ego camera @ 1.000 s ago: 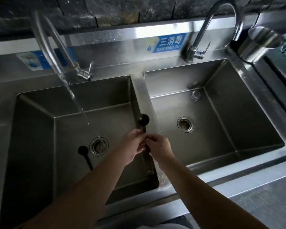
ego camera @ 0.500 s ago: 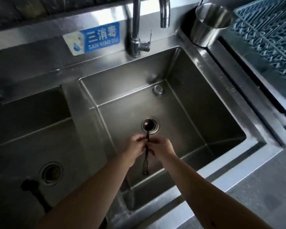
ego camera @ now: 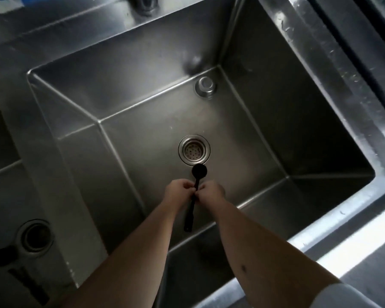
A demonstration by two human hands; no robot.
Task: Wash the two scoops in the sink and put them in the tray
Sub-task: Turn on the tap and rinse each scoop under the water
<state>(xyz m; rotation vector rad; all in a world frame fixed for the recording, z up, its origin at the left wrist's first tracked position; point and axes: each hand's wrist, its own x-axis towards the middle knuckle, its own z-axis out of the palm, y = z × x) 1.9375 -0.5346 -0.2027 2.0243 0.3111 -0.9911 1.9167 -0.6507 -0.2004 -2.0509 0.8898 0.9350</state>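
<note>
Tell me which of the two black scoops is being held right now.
The scoop over the right basin, pinched by its handle between left hand and right hand. The other scoop lies untouched in the left basin.

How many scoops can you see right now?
2. One scoop is held by both hands over the right basin; the other lies in the left basin, partly cut off.

The right basin point(ego camera: 142, 103) lies open on every side of the hands; its floor carries only the drain strainer point(ego camera: 194, 151) and a small round fitting point(ego camera: 205, 87) near the far corner. The left hand point(ego camera: 179, 195) and right hand point(ego camera: 210, 195) crowd the middle around a black scoop point(ego camera: 196, 192). In the left basin point(ego camera: 0, 207), a dark shape, probably the second scoop point(ego camera: 16, 270), lies beside its drain point(ego camera: 35, 236).
</note>
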